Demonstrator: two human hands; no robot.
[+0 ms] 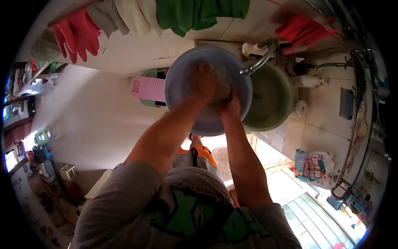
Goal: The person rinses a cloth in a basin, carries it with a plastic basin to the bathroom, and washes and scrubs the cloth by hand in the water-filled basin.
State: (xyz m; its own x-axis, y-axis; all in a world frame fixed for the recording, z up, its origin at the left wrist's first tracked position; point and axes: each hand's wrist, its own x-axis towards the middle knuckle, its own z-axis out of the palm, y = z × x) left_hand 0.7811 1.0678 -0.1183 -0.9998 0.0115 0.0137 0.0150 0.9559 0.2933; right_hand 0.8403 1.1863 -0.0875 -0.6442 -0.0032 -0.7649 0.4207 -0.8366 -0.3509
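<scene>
A blue-grey basin (176, 62) stands in front of me, with both my hands down inside it. A pale wet-looking cloth (222, 85) lies bunched between them. My left hand (203, 81) presses against the cloth's left side, its fingers curled toward the far rim. At the cloth's lower right end, my right hand (231, 106) grips its edge; the fingertips are partly hidden by the cloth. The dim light in the basin blurs fine detail.
A chrome faucet (259, 64) arches over the basin's right rim. Beside it sits a green basin (271, 97). A pink washboard (147, 88) lies at left. Red gloves (78, 35) and green cloths (195, 14) hang behind. A detergent bag (311, 166) is at right.
</scene>
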